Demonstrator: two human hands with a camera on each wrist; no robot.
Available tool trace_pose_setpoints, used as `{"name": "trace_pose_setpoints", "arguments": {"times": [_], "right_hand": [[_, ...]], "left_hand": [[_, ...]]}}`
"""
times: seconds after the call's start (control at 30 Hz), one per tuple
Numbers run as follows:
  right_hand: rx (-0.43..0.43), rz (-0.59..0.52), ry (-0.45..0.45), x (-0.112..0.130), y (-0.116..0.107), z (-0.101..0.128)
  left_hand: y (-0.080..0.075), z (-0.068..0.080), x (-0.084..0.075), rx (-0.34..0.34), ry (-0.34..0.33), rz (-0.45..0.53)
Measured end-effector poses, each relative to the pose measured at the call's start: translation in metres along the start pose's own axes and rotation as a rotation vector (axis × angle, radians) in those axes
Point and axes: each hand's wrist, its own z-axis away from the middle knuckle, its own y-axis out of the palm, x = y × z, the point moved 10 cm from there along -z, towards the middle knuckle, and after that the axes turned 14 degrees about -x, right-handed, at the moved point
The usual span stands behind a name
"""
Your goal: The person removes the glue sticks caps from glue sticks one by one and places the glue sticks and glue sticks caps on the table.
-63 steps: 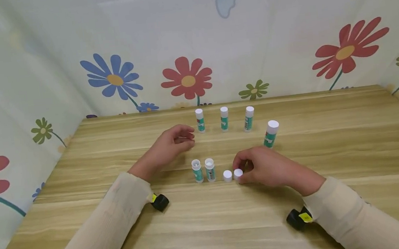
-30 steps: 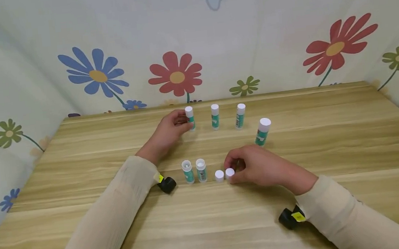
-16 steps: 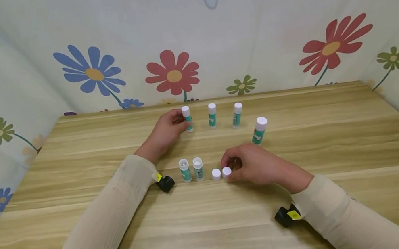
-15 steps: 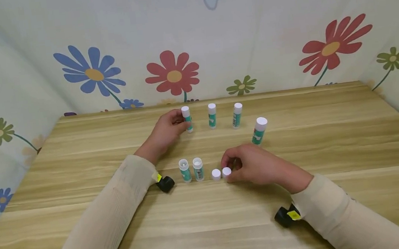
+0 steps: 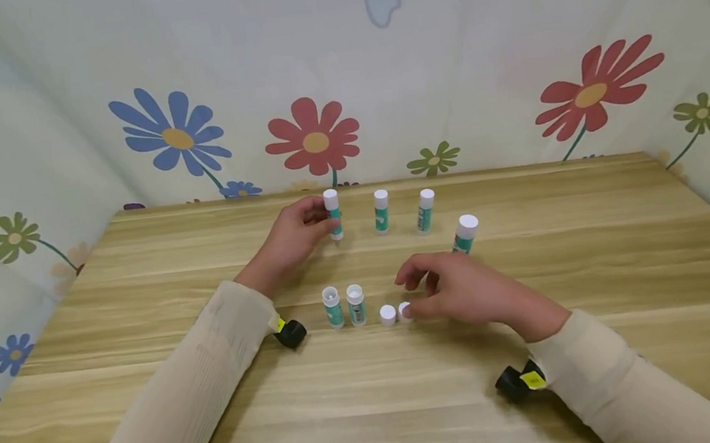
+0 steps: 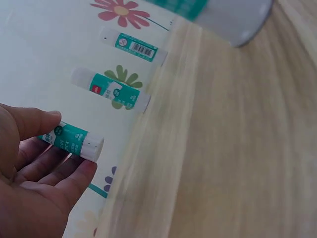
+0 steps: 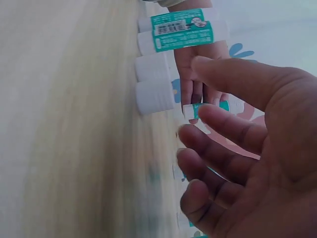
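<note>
head: left hand (image 5: pixel 292 239) pinches small capped white-and-green plastic glue stick (image 5: pixel 332 214) at back of wooden table (image 5: pixel 595 283); right hand (image 5: pixel 460 293) loose-fingered, empty, by two white caps (image 5: pixel 388 314) | left wrist: glue stick (image 6: pixel 72 140) looks light, rigid, smooth; best gripped mid-barrel | right wrist: fingers (image 7: pixel 223 131) spread, holding nothing

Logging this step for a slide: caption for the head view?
Left hand grips a white-capped green glue stick; open right hand hovers by two loose white caps.

Six glue sticks (image 5: pixel 382 211), two caps (image 5: pixel 388 314)
</note>
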Motion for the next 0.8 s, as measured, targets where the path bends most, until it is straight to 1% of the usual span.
{"name": "trace_pose_setpoints", "arguments": {"times": [0.1,0.23,0.47,0.7,0.8], "right_hand": [[-0.039,-0.022,0.023,0.000,-0.008,-0.002],[-0.102,-0.057,0.048,0.001,-0.017,-0.004],[-0.247,-0.078,0.031,0.010,-0.035,-0.004],[-0.347,-0.103,0.007,0.026,-0.048,-0.003],[-0.372,-0.132,-0.010,0.035,-0.050,-0.003]], "left_hand": [[-0.002,0.004,-0.005,0.005,0.010,0.008],[-0.004,0.011,-0.015,0.011,0.043,0.035],[-0.007,0.025,-0.038,0.033,0.101,0.076],[-0.010,0.047,-0.060,0.079,0.170,0.078],[-0.013,0.060,-0.065,0.099,0.168,0.086]]}}
